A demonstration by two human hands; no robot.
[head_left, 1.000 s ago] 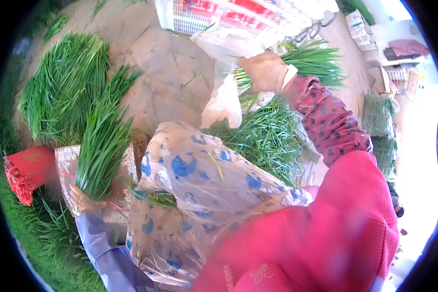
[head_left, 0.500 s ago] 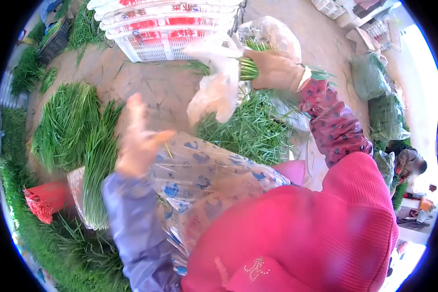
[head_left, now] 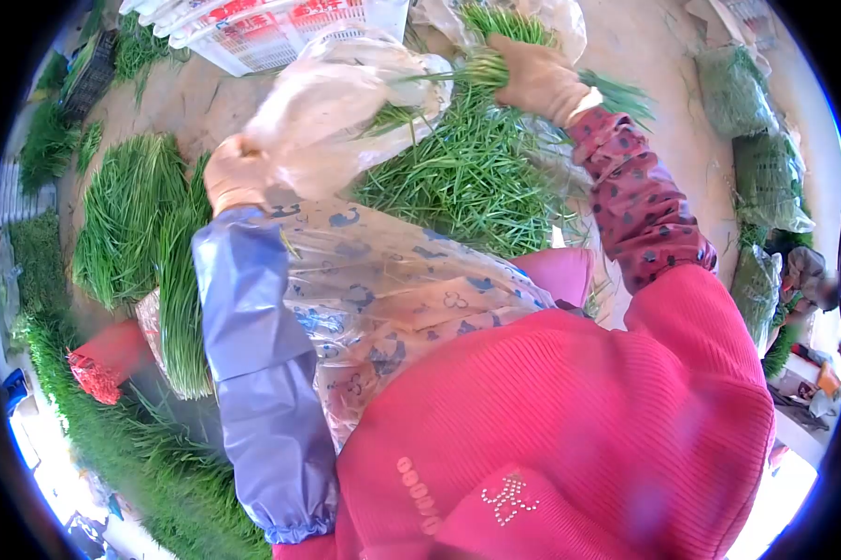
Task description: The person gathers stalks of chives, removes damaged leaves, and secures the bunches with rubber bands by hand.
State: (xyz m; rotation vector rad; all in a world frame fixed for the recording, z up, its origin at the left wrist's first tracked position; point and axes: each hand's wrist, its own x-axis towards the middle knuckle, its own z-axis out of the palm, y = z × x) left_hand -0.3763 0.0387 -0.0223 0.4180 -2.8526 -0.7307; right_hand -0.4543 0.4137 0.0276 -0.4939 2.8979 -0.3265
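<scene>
In the head view, my left hand (head_left: 238,175), in a pale glove, is closed on the edge of a clear plastic bag (head_left: 322,117). The bag is spread wide, with a few green blades showing in or behind it. My right hand (head_left: 539,78), also gloved, grips a bunch of chives (head_left: 481,69) whose end points at the bag's right side. Whether the chives are inside the bag's mouth I cannot tell. Below the right hand lies a heap of loose green leaves (head_left: 467,182). A patterned plastic apron (head_left: 392,252) covers my lap.
Long chives (head_left: 126,219) are piled on the left, beside a red bundle (head_left: 108,359). Stacked white crates (head_left: 280,35) stand ahead. Bags of greens (head_left: 738,93) line the right side, where another person (head_left: 808,280) is partly visible. More greens (head_left: 150,467) lie at lower left.
My left hand, open and blurred before, has moved left and up and now grasps the bag. The bag has been pulled left and spread. My right hand still holds the chives.
</scene>
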